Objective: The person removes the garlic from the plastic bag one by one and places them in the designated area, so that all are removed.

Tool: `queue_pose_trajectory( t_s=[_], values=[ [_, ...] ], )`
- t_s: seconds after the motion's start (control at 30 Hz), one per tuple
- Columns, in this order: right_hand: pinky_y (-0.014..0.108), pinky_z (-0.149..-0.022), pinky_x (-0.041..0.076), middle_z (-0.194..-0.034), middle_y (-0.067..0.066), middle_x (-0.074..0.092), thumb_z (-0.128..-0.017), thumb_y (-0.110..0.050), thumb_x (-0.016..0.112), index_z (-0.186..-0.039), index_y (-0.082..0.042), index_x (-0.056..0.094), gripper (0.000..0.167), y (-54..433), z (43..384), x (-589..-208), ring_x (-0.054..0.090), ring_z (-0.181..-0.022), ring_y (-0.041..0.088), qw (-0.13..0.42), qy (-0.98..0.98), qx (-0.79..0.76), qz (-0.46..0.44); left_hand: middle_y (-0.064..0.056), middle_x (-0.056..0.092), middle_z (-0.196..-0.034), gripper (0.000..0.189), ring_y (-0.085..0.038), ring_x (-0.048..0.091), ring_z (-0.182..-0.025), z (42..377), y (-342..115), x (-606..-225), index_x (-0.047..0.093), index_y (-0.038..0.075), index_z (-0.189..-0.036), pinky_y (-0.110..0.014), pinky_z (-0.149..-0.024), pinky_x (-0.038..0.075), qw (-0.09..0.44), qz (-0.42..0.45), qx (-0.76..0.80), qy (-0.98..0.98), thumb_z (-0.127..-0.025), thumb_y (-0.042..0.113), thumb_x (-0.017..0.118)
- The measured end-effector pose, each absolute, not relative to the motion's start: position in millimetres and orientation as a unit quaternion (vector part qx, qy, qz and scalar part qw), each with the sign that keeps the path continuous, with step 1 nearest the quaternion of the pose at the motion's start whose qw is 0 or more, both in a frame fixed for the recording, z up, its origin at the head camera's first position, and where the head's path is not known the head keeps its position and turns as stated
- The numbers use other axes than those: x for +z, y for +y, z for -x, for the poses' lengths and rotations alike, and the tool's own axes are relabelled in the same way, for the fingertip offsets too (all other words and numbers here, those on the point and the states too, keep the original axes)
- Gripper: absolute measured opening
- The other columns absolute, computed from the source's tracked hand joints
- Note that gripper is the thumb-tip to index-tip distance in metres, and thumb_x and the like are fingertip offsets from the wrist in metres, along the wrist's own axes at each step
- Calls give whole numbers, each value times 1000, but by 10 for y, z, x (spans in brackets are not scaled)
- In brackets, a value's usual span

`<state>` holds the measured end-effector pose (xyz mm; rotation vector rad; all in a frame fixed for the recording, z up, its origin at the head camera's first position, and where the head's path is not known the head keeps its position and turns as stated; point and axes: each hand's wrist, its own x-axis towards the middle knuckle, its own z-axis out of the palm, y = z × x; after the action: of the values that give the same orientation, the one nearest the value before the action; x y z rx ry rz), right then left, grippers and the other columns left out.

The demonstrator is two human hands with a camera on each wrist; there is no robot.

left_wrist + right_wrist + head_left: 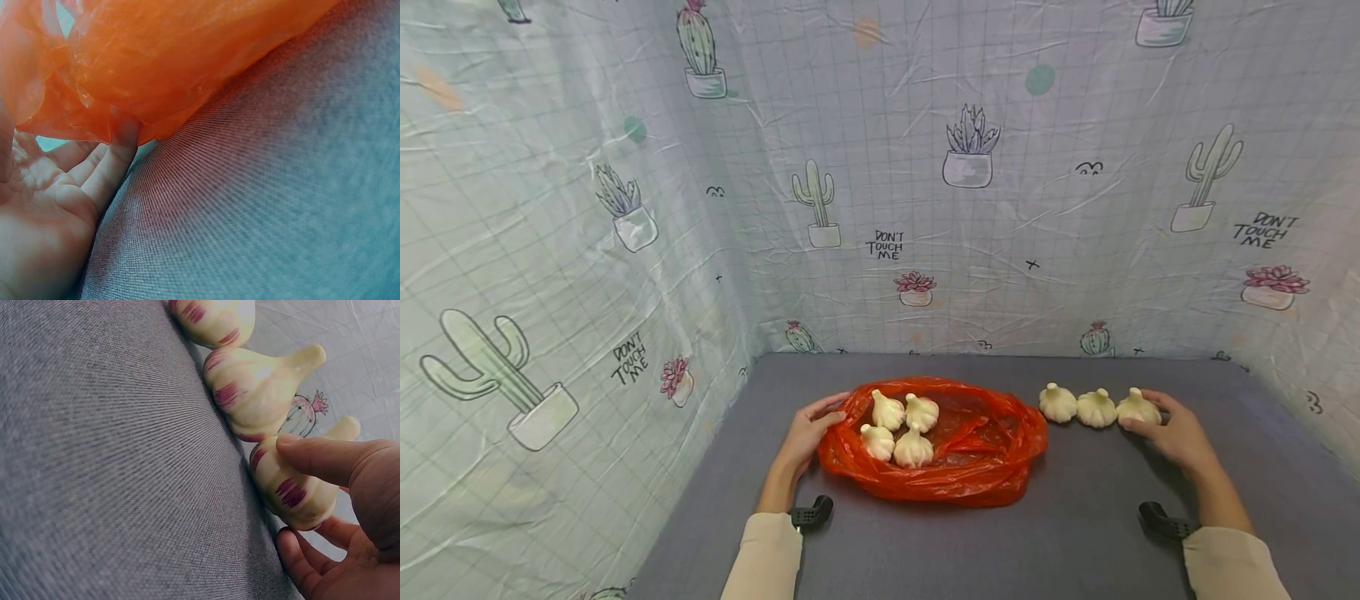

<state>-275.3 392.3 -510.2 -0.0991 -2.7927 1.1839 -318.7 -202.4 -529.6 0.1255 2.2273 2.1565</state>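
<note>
Head view: my left grip (pixel 808 429) holds the red plastic bag (pixel 925 487) by its left rim, near the far edge of the worktop (pixel 1097 533); four garlic bulbs (pixel 913 448) sit in its left half. Toward the far right corner, three bulbs (pixel 1096 410) form a close row; my right grip (pixel 1180 437) holds the end bulb (pixel 1138 408). Left wrist view: fingers reach behind the bag. Right wrist view: thumb and fingers span the purple-streaked end bulb.
</note>
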Motion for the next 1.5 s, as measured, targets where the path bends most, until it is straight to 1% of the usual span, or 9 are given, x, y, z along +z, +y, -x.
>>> queue_pose_trajectory(
  t_s=[0.2,0.37,0.7,0.83,0.97,1.1,1.3,1.37,1.5],
  values=[
    [47,-79,50,-150,43,33,-99,-38,68,-154,11,28,84,3929,2768,-5091,47,-121,59,50,-919,390,31,-15,67,-134,39,-17,67,-111,3192,-2024,-5302,68,9,-135,-29,-89,58,17,-40,699,714,-96,9,68],
    [60,-85,51,-150,45,31,-101,-36,65,-154,10,27,80,3936,2751,-5020,43,-126,63,47,-917,395,24,-14,67,-134,40,-17,66,-112,3199,-2029,-5312,68,9,-135,-29,-89,58,19,-40,700,713,-95,9,69],
    [76,-95,37,-151,44,32,-104,-41,56,-157,5,30,75,3763,2672,-4607,33,-130,69,89,-918,387,-7,-13,67,-135,39,-18,67,-112,3180,-2019,-5287,68,11,-135,-30,-89,59,22,-37,698,715,-96,12,69],
    [66,-98,39,-152,36,38,-105,-42,56,-156,0,35,70,3564,2602,-4443,38,-132,56,134,-901,413,-20,-13,67,-135,39,-17,66,-112,3173,-2010,-5281,68,11,-135,-29,-89,58,21,-35,696,717,-96,10,68],
    [36,-95,43,-148,25,46,-104,-40,58,-154,-5,42,64,3359,2549,-4295,49,-123,23,169,-890,421,-39,-12,66,-136,39,-17,66,-115,3164,-2006,-5272,68,12,-135,-30,-90,58,19,-32,694,719,-96,9,68],
    [13,-87,42,-139,13,54,-103,-34,61,-150,-8,48,55,3139,2514,-4190,48,-112,-4,182,-881,429,-84,-13,66,-137,40,-19,66,-115,3160,-2004,-5260,68,12,-135,-31,-91,58,16,-32,692,721,-95,9,68],
    [9,-88,44,-124,-16,60,-102,-21,65,-140,-10,58,41,2765,2540,-4204,56,-108,-5,191,-857,448,-168,-13,66,-137,40,-17,65,-115,3154,-2007,-5257,68,11,-135,-30,-91,57,17,-32,695,718,-95,8,68],
    [11,-89,47,-123,-14,62,-101,-19,65,-138,-11,60,38,2642,2558,-4240,59,-106,-4,184,-851,455,-185,-13,66,-137,40,-17,65,-115,3153,-2006,-5259,68,11,-135,-30,-90,57,17,-33,695,718,-95,8,68],
    [19,-90,52,-125,6,67,-100,-16,67,-135,-12,61,36,2383,2575,-4316,62,-106,1,156,-844,465,-216,-13,66,-137,40,-17,66,-114,3154,-2010,-5260,68,11,-135,-30,-90,57,19,-33,695,718,-95,9,68]
  ],
)
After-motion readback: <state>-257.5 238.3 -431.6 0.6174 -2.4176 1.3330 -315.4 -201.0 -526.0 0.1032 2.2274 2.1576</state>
